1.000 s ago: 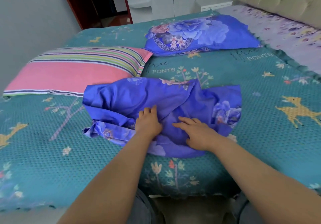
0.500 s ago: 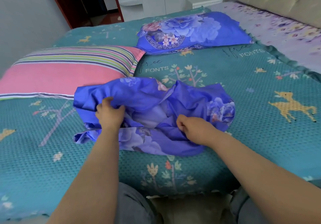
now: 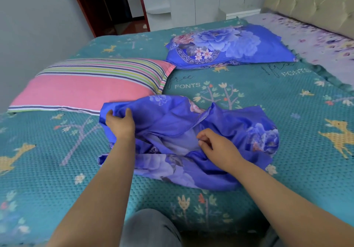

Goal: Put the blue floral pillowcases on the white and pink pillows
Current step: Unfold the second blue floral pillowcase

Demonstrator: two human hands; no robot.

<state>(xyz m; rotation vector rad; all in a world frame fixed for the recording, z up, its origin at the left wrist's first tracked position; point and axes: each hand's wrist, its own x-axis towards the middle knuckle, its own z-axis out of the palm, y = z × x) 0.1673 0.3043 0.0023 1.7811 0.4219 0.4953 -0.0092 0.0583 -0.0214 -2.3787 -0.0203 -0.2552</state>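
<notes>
A crumpled blue floral pillowcase [image 3: 172,124] lies on the bed in front of me. My left hand [image 3: 119,125] grips its upper left edge, fingers curled over the cloth. My right hand [image 3: 216,147] rests on the middle of the pillowcase with curled fingers pinching a fold near the pale inner side. The pink and white striped pillow [image 3: 92,85] lies bare just beyond the pillowcase at the left. A second pillow in a blue floral case [image 3: 229,47] lies farther back at the centre right.
The teal bedspread [image 3: 57,160] with deer and tree prints covers the bed. A lilac floral sheet [image 3: 316,41] and a padded headboard [image 3: 306,1] are at the far right. A grey wall, dark doorway and white cabinets stand behind. My knees show at the bed's near edge.
My left hand moved up and left from the middle of the pillowcase to its upper left edge and took hold. My right hand went from flat to curled, pinching the cloth.
</notes>
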